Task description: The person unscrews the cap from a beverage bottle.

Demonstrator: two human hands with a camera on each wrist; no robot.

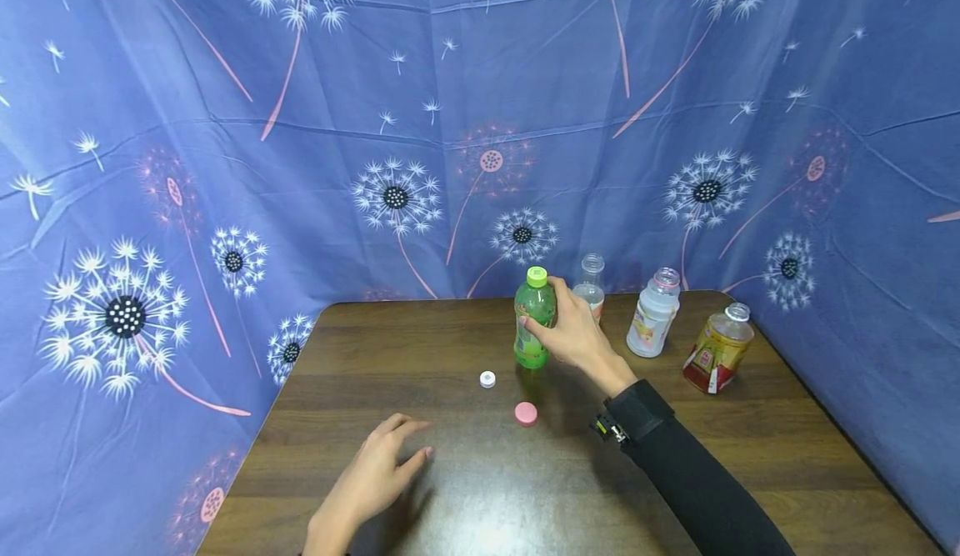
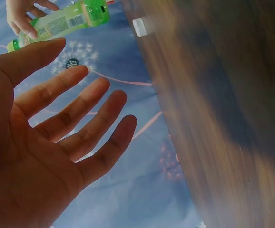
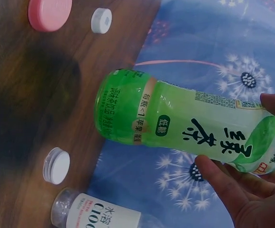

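My right hand (image 1: 573,329) grips a green tea bottle (image 3: 171,123) round its upper part, thumb on one side and fingers on the other. The bottle has a light green cap (image 1: 536,276) on and appears lifted off the wooden table, nearly upright. My left hand (image 1: 377,473) hovers over the front of the table with its fingers spread and nothing held; its palm faces the left wrist camera. Between the hands lie a small white cap (image 1: 487,379) and a larger pink cap (image 1: 526,413). Another whitish cap (image 3: 56,165) shows near a clear bottle in the right wrist view.
Behind my right hand stands the clear capless bottle (image 1: 592,277). Farther right are a white bottle (image 1: 652,316) and a clear bottle with a yellow-red label (image 1: 718,348), both uncapped. A blue dandelion-print curtain (image 1: 450,122) hangs behind the table (image 1: 360,356).
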